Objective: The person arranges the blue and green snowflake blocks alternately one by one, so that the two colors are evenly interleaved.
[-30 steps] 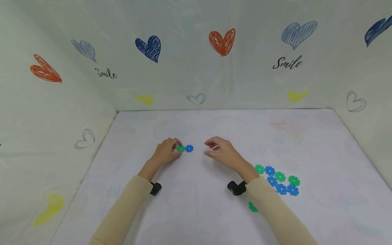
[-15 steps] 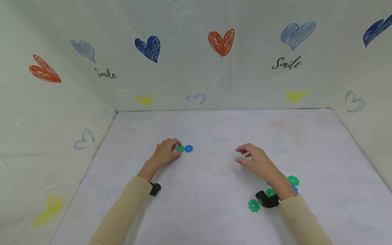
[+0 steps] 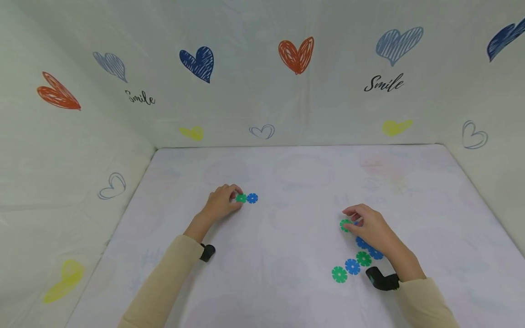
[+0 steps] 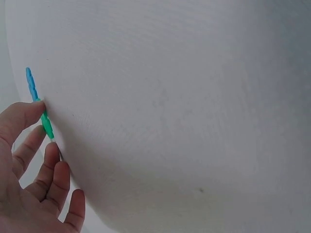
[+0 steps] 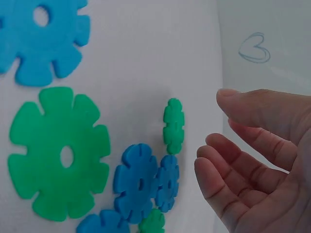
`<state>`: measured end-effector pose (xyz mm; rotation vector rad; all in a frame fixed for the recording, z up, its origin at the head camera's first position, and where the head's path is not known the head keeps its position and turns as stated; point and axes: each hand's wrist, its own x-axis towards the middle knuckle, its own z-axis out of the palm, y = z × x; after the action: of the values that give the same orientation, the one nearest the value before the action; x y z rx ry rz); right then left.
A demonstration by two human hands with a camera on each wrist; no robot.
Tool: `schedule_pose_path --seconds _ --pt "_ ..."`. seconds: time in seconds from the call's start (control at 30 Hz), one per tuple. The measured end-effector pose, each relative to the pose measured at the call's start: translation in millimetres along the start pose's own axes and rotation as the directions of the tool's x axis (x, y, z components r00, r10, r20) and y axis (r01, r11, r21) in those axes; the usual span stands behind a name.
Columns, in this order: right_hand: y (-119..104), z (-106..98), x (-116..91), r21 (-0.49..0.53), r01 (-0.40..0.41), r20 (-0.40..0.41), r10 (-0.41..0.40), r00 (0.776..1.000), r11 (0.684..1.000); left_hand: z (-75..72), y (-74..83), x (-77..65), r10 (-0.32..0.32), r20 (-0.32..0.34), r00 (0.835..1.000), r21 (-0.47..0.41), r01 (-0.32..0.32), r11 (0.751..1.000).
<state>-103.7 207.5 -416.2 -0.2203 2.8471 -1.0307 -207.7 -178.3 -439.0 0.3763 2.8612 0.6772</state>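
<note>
In the head view my left hand (image 3: 220, 202) pinches a notched green disc (image 3: 241, 198) between thumb and fingers. A notched blue disc (image 3: 252, 198) is joined edge to edge with it. The left wrist view shows the pair nearly edge-on, the blue disc (image 4: 31, 85) beyond the fingertips. My right hand (image 3: 370, 226) hovers over a group of loose green and blue discs, fingers loosely bent and holding nothing. Nearest its fingertips is a green disc (image 5: 174, 126), with a gap between in the right wrist view. My right hand hides part of the group in the head view.
Near the right wrist lie another green disc (image 3: 339, 274), a blue disc (image 3: 352, 266) and a green disc (image 3: 363, 258). The white table (image 3: 262, 282) meets a cloth wall (image 3: 229, 105) printed with hearts at its back edge.
My right hand has moved from beside the joined pair rightward and nearer, over the loose discs. The left hand stays in place with its pinch on the green disc.
</note>
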Motion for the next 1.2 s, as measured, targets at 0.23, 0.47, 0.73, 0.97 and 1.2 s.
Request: schedule_pose_path --seconds 0.23,0.47,0.73,0.97,1.2 --pt "13.1 6.8 -2.0 -0.036 -0.053 0.007 0.053 0.999 0.998 -1.0 1.5 -1.1 0.002 0.0 1.0 -0.003 -0.002 1.0" --pt "15.8 10.6 -2.0 -0.039 -0.063 0.007 0.063 0.998 0.997 -0.2 3.4 -1.4 0.001 -0.011 1.0 -0.009 -0.002 1.0" --pt "14.6 12.5 -0.3 -0.043 -0.076 0.022 0.077 0.997 0.996 -0.1 2.1 -1.6 -0.004 -0.016 1.0 -0.01 0.004 1.0" --pt "15.2 13.4 0.9 -0.046 -0.093 0.035 0.095 0.995 0.995 -1.3 3.7 -4.4 -0.008 -0.018 1.0 -0.02 0.007 1.0" --pt "14.3 11.8 1.0 -0.039 -0.099 0.049 0.101 0.994 0.994 -0.9 3.3 -5.0 0.02 -0.033 0.999 -0.009 -0.02 1.0"
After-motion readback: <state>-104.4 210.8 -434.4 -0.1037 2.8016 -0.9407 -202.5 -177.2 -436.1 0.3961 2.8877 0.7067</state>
